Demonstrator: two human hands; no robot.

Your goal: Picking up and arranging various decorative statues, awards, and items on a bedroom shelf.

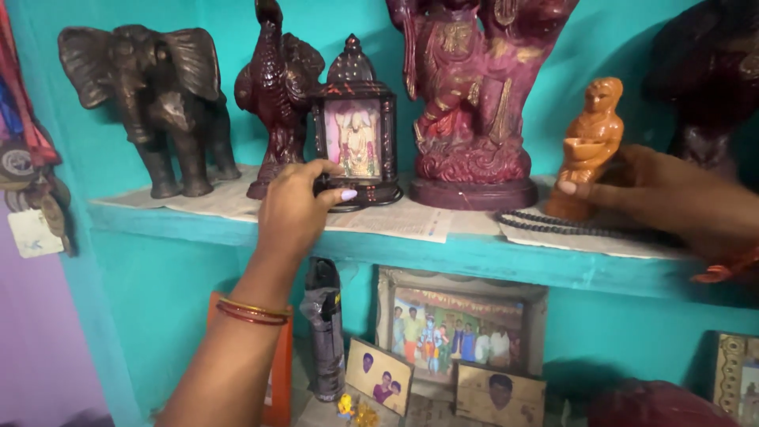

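My left hand (pixel 296 207) reaches up to the teal shelf (pixel 443 253) and grips the base of a small dark shrine-shaped frame (pixel 356 126) with a colourful picture inside. My right hand (pixel 664 194) comes in from the right and closes around the base of an orange kneeling figurine (pixel 591 134). Between the two stands a large maroon statue (pixel 470 103). A string of dark beads (pixel 553 225) lies on the paper in front of the orange figurine.
A dark elephant figure (pixel 158 95) and a reddish bird figure (pixel 277 87) stand at the left on newspaper lining. Another dark statue (pixel 708 79) is at far right. Below are framed photos (pixel 458 332), a folded umbrella (pixel 324 332) and an orange object (pixel 281 372).
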